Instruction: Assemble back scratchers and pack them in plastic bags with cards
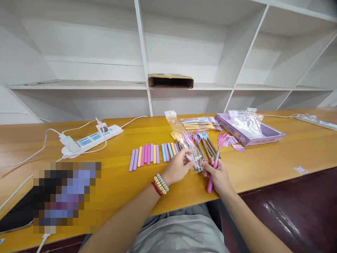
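Observation:
My right hand (pixel 219 176) is wrapped round the handle of a pink back scratcher (pixel 210 185), whose claw points away from me. A clear plastic bag (pixel 194 157) is pinched by my left hand (pixel 176 168), and my right fingertips are close to its edge. Beyond my hands lie several back scratcher heads on metal rods, with yellow, purple and blue claws (pixel 203 135). To the left, loose handles (pixel 143 156) in purple, yellow, pink and blue form a row on the table.
Packed back scratchers (pixel 198 125) lie behind. A purple box (pixel 268 140) holds clear bags (pixel 247 123), with small purple cards (pixel 238 148) beside it. A white power strip (pixel 89 141) with cables stands left. A cardboard box (pixel 171 81) sits on the white shelf (pixel 110 85).

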Demonstrator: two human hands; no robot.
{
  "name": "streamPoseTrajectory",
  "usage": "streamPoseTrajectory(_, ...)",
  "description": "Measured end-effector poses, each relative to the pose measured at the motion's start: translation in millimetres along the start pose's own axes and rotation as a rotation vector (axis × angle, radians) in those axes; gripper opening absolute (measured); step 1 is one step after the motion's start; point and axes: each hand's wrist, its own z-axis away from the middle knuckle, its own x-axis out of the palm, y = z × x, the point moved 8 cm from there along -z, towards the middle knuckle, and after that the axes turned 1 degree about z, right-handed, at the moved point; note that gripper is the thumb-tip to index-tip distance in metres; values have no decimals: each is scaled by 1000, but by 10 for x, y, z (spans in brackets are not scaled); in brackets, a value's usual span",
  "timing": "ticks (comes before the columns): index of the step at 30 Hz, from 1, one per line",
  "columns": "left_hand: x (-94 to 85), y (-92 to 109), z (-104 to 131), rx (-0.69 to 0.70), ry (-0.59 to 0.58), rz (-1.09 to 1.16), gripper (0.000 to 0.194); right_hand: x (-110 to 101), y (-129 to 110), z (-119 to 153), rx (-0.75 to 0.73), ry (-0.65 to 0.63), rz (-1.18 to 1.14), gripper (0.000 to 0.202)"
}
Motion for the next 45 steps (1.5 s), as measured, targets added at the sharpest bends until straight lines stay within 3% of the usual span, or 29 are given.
streamPoseTrajectory(8, 44, -38, 1, -81, 28, 150, 49, 58, 13, 19, 10, -38, 53, 42)
streamPoseTrajectory(15, 17, -117, -26, -103, 46, 221, 39, 15, 18, 9, 3, 3, 105, 42)
streamPoseTrajectory(25, -41, -124, -49, -102, 117, 93, 18, 58, -29, 51, 1, -4, 199, 40)
streamPoseTrajectory(30, -126, -141, -63, -62, 195, 82, 20, 106, -19, 56, -16, -113, 188, 27)
streamPoseTrajectory(38, -352, -56, -59, 40, 353, -37, 30, 175, 64, 136, 9, -263, 273, 28)
streamPoseTrajectory(41, -395, -29, -81, 78, 367, 37, 30, 205, 101, 169, 10, -291, 326, 30)
streamPoseTrajectory(45, -394, -55, -122, 78, 335, 228, 33, 174, 104, 146, 4, -227, 274, 34)
